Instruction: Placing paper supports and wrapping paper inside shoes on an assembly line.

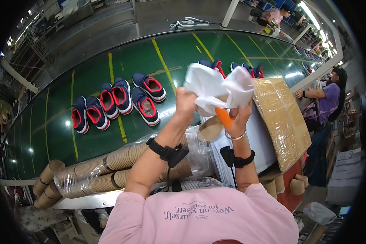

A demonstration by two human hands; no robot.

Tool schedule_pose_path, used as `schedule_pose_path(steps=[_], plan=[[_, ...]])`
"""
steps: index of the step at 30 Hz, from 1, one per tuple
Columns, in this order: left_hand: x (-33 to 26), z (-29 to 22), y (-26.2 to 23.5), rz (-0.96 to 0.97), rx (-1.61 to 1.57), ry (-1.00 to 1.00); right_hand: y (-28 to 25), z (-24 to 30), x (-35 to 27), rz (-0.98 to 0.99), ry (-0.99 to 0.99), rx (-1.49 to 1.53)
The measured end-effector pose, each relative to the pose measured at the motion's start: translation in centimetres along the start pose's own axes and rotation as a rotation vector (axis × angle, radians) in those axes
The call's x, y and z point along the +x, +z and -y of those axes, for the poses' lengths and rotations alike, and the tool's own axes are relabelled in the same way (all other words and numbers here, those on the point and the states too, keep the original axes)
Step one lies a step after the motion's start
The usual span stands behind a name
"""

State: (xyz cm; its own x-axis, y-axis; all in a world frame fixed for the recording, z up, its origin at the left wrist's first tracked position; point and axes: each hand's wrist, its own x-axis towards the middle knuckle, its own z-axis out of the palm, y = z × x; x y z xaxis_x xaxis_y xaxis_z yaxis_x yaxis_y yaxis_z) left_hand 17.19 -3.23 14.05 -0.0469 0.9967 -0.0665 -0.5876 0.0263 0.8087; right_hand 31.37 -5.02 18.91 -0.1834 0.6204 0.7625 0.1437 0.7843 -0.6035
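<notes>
A white sheet of thin paper is crumpled and raised over the near side of the belt, gripped from both sides. My left hand is closed on its left edge, and my right hand pinches the right part. Something orange, like a finger cover, shows at my right thumb. Just below the paper is a curved brown cardboard piece; whether a hand touches it I cannot tell. Beneath my right forearm lies a stack of white sheets.
Several navy shoes with red linings stand on the green conveyor belt, left and beyond the paper. Plastic-wrapped rows of brown cardboard rolls line the near edge. A taped cardboard box stands right. A person in purple sits farther right.
</notes>
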Motion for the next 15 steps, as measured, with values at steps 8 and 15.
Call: schedule_pose_path(steps=[8, 15], plan=[[-4.1, 2.2, -0.5, 0.233, 0.118, 0.044, 2.8, -4.0, 3.0, 0.142, 0.149, -0.203], [-1.7, -0.9, -5.1, 0.038, 0.055, -0.056, 5.5, -5.5, -0.4, 0.358, 0.272, -0.072]])
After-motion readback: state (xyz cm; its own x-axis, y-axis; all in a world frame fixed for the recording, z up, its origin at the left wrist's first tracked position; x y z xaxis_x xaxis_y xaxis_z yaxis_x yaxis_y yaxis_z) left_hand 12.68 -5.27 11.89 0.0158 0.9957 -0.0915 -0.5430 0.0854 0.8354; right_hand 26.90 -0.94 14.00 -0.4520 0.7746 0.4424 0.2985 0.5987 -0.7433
